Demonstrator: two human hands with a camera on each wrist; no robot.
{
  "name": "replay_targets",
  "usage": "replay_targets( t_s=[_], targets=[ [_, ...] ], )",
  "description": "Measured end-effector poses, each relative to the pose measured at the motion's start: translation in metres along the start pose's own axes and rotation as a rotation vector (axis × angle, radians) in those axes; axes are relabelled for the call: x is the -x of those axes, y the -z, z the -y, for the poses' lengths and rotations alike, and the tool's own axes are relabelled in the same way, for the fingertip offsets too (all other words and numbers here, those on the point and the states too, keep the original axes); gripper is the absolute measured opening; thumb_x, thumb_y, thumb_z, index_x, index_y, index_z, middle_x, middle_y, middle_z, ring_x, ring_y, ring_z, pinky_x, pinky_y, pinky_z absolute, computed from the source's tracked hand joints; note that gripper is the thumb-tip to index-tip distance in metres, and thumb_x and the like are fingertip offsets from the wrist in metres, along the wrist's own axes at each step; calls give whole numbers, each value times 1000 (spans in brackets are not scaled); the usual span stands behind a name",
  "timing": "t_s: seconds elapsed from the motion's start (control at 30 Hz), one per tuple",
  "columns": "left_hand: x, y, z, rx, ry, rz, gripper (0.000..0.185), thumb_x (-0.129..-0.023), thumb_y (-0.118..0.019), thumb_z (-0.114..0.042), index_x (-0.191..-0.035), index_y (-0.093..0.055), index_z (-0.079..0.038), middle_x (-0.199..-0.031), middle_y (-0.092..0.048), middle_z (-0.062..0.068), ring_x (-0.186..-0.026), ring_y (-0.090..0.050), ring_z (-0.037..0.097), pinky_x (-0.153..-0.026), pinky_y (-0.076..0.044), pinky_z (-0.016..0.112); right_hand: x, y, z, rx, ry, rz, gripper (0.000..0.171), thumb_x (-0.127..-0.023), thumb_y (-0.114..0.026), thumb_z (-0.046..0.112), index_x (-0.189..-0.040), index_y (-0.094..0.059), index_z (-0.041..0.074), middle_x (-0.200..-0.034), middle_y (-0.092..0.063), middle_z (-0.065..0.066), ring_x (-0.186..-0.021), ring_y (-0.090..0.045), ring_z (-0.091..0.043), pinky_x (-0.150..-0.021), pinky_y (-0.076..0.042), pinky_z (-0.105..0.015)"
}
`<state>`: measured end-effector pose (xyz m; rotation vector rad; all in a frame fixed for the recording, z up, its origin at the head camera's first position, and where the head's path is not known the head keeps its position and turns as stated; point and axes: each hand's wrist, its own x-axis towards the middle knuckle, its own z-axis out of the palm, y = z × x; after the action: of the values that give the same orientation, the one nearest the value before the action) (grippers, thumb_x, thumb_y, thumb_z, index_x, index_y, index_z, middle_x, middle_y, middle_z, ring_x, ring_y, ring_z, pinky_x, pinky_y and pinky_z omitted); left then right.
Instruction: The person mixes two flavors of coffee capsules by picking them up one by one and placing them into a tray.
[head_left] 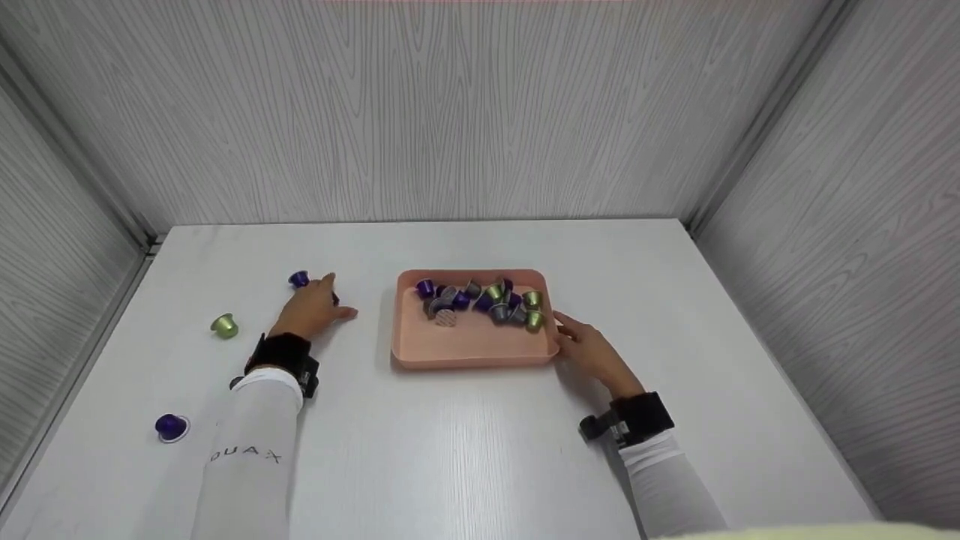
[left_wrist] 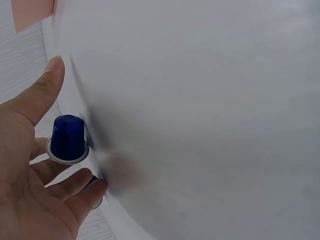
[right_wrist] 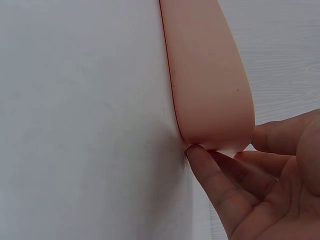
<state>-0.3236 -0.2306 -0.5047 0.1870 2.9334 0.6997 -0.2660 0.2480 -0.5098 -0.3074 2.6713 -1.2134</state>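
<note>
I read the job as getting the coffee capsules into the pink tray, and it looks mostly done: the pile of capsules already lies along the tray's far side, purple, green and grey mixed. What is left, as far as I can see, is the loose ones on the left of the white table: a purple capsule just beyond my left hand, a green capsule further left, and another purple one near the front edge (a small dark thing by the left wrist strap is too hidden to name).

The left hand's fingers are relaxed and spread around the purple capsule without gripping it; the left wrist view shows it standing rim down on the table between thumb and fingers. A second dark blue shape sits under the fingertips there. The right hand pinches the tray's near right corner, its fingertips under the rim.

The table sits boxed in by grey wood-grain walls on three sides.
</note>
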Motion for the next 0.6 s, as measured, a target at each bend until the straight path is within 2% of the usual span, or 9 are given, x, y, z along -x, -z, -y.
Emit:
replay_targets(
  t_s=[0.17,0.3,0.43,0.6],
  targets=[
    [1,0,1,-24,-45,-51,59,-92,-67,-18,-134,-46,16,-128,-52,36,-119,-49,49,-101,-37,55,1,0,1,-3,-26,-3,52,-103,-48,17,-152,-35,9,-132,-57,-22,-105,-63,-25,-92,-47,-41],
    [3,2,-1,-40,-96,-108,44,-89,-66,-7,-125,-55,16,-118,-59,34,-112,-55,48,-96,-42,54,1,0,2,-22,-39,3,52,-103,-47,18,-153,-34,10,-134,-55,-22,-105,-63,-26,-94,-46,-43],
    [4,4,-4,-30,-123,-134,38,-87,-65,-3,-119,-58,15,-114,-61,33,-110,-57,47,-95,-43,53,1,0,1,-13,-35,4,53,-103,-47,20,-153,-34,10,-135,-55,-22,-111,-61,-28,-97,-43,-45],
    [1,5,-8,-12,-90,-110,38,-90,-65,-5,-122,-57,14,-117,-61,32,-113,-55,47,-98,-41,53,1,0,1,-3,-36,0,53,-103,-47,22,-153,-34,11,-134,-56,-20,-116,-57,-28,-98,-42,-46]
  ],
)
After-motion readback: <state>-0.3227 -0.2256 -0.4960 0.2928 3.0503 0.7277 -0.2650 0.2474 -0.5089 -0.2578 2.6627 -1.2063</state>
